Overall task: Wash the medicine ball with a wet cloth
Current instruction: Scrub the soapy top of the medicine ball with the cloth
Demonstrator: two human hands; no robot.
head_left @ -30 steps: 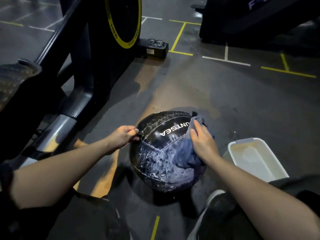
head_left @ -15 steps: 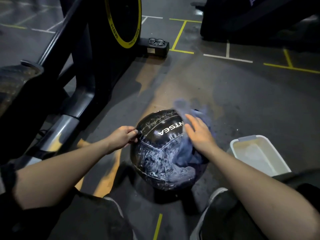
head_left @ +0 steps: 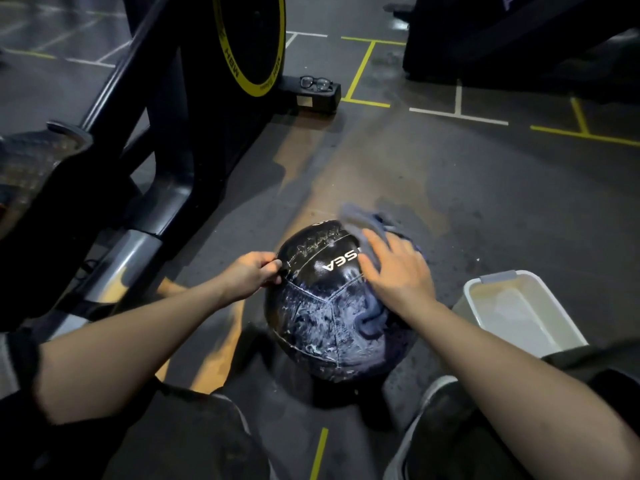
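Lower frame: dark-trousered knees at bottom left and right, both bare forearms reaching up toward centre. A short yellow floor line (head_left: 319, 452) runs between the knees.

Centre: black medicine ball (head_left: 322, 327) sits on the dark floor (head_left: 485, 209), just ahead of the knees. Lower front panels carry white soapy streaks; white lettering shows on the upper band (partly covered).

Left hand (head_left: 250, 275) at the ball's left edge, fingers curled together and pinching a small tab or seam there.

Right hand (head_left: 396, 277) lies on the ball's upper right, fingers straight and slightly spread, pressing the blue-grey cloth (head_left: 372, 320) against the surface. Cloth bunches below the palm and sticks out beyond the fingertips (blurred there).

Right of the ball, near it: white basin (head_left: 491, 284) on the floor; contents pale, cannot tell the water level.

Left side, middle to upper: black exercise machine (head_left: 166, 150) with yellow-rimmed wheel (head_left: 249, 39).

Upper centre: eyeglasses (head_left: 315, 83) rest on the machine's foot. Yellow and white lines beyond.
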